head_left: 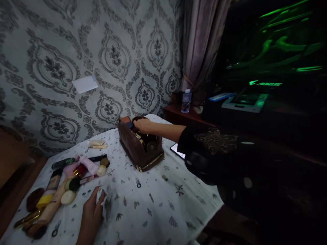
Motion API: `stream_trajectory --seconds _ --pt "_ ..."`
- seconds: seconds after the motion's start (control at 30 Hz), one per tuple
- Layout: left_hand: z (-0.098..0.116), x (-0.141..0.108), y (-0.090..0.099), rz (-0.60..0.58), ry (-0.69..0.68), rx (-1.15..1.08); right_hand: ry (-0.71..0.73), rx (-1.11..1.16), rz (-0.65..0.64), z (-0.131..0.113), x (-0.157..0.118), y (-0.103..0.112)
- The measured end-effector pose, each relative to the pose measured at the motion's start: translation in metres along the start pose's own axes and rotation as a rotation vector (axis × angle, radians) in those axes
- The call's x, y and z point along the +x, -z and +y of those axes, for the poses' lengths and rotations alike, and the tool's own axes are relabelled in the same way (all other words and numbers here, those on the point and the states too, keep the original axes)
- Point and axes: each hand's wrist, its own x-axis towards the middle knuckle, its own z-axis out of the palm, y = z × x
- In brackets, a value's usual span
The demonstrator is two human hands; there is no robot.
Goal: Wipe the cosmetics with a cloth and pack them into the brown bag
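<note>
A brown makeup bag [131, 148] stands unzipped on the patterned white cloth [153, 200], with items showing inside. Over its opening, my right hand [143, 126] reaches in from the right, fingers curled near the far rim; what they grip is hidden. My left hand [93, 209] is closed on a crumpled white wipe [106, 200] at the front of the cloth. To its left lies a pile of cosmetics: a pink tube [88, 165], a foundation bottle [54, 180], a beige tube [53, 204], a yellow-banded container [45, 200] and small round jars [67, 197].
A phone [178, 150] with a lit screen lies right of the bag, partly under my sleeve. Small beige tubes [97, 144] rest near the wall. Behind are a water bottle [186, 101] on a reddish surface and a green-lit computer case [270, 68]. A cardboard box [12, 156] stands left.
</note>
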Motion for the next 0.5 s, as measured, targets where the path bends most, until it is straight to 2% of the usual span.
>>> stream_trajectory --seconds 0.1,0.3,0.4,0.5 --pt "0.008 0.001 0.001 -0.057 -0.006 -0.004 -0.013 -0.003 -0.028 0.002 0.007 -0.009" --pt "0.022 0.001 0.006 -0.091 -0.099 -0.019 -0.008 -0.004 -0.113 0.009 0.027 -0.029" --pt "0.025 0.001 0.007 -0.124 -0.075 0.001 -0.004 0.008 -0.109 0.012 0.029 -0.033" --pt "0.025 0.000 0.006 -0.100 -0.046 0.011 -0.003 0.031 -0.082 0.014 0.029 -0.032"
